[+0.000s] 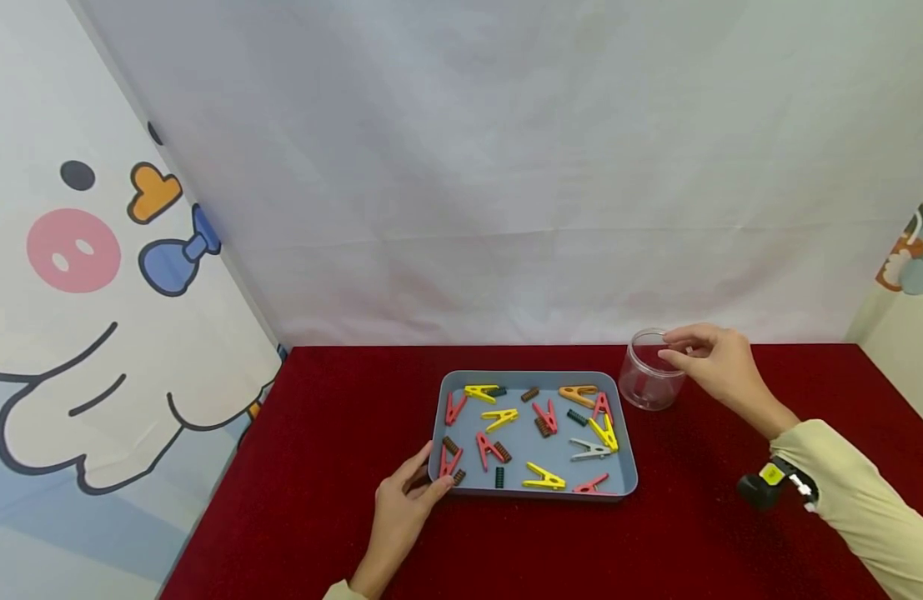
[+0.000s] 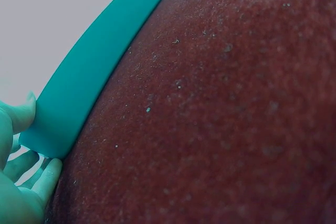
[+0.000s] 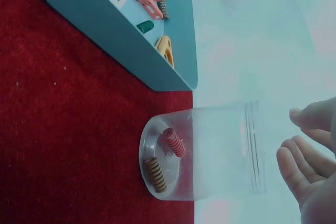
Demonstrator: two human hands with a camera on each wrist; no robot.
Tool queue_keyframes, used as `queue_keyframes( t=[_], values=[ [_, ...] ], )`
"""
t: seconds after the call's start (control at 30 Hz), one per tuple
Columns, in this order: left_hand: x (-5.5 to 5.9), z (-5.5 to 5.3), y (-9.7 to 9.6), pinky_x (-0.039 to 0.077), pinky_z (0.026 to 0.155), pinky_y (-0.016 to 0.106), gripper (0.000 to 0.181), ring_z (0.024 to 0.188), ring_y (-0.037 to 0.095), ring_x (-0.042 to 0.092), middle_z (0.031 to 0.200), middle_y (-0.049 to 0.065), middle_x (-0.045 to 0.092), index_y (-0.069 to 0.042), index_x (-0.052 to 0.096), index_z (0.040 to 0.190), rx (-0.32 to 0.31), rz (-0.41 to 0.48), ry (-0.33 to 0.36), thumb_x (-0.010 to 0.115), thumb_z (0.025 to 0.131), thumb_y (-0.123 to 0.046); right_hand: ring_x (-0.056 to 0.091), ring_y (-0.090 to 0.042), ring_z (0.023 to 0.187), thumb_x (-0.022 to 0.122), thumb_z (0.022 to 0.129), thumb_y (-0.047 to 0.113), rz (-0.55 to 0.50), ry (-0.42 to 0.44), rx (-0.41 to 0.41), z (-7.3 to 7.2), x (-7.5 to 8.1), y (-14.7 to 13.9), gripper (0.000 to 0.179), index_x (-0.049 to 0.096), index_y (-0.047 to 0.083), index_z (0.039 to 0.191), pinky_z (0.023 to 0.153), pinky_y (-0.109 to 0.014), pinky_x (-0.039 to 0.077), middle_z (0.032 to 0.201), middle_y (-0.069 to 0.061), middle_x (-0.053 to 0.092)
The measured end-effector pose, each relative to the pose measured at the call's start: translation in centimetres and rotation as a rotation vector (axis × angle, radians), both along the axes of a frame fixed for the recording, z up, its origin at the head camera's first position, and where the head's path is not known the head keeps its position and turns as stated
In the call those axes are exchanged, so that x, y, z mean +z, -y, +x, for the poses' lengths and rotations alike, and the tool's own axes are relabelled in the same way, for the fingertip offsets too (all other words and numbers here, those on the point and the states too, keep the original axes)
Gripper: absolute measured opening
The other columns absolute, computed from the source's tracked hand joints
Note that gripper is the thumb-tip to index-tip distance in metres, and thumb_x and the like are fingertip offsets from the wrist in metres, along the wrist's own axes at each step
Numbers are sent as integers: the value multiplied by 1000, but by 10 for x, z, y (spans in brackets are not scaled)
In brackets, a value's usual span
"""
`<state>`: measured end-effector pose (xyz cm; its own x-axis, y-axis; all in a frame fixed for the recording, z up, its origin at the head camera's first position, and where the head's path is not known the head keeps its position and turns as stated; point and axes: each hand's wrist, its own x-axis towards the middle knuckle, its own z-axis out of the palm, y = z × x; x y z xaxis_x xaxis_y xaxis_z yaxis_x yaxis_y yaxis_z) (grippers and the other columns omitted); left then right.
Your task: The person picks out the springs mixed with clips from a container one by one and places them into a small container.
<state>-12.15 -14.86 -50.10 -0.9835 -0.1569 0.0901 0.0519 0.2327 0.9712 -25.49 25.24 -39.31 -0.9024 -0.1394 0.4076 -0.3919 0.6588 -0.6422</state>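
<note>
From my distant seat, I worry most about the clear, round plastic jar [image 1: 649, 390], which stands upright right of centre in the head frame, just beside the shallow, blue-grey rectangular plastic tray [image 1: 524, 450]. The right hand [image 1: 719, 365] hangs at the jar's mouth with thumb and fingers parted, and I see nothing between them. If this hand swings low, it could catch the rim and tip the jar, which I judge to be light, on the dark red cloth [image 1: 318, 467]; then the red coil spring [image 3: 174, 142] and the brown coil spring [image 3: 155, 174] inside, at its bottom, could roll out. The left hand [image 1: 403, 500] touches the tray's lower left corner with relaxed fingers; how strongly it presses, the close left wrist view does not let me judge. A hard push there could slide the tray into the jar. More springs lie in the tray, in the middle of the head frame. One ribbed brown spring [image 1: 502, 452] lies close beside a red plastic clip [image 1: 487, 448], so a hurried pinch might take both.
</note>
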Motion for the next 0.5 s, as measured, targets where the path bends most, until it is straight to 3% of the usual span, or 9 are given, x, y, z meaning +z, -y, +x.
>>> queue_keyframes(
  t=[0.5],
  values=[
    [-1, 0, 1, 48, 73, 23, 58, 100, 18, 56, 120, 7, 53, -17, 52, 124, 0, 1, -3, 73, 71, -22, 59, -14, 65, 72, 73, 13, -36, 46, 80, 8, 10, 20, 22, 67, 8, 94, 53, -23, 48, 86, -7, 64]
  ],
)
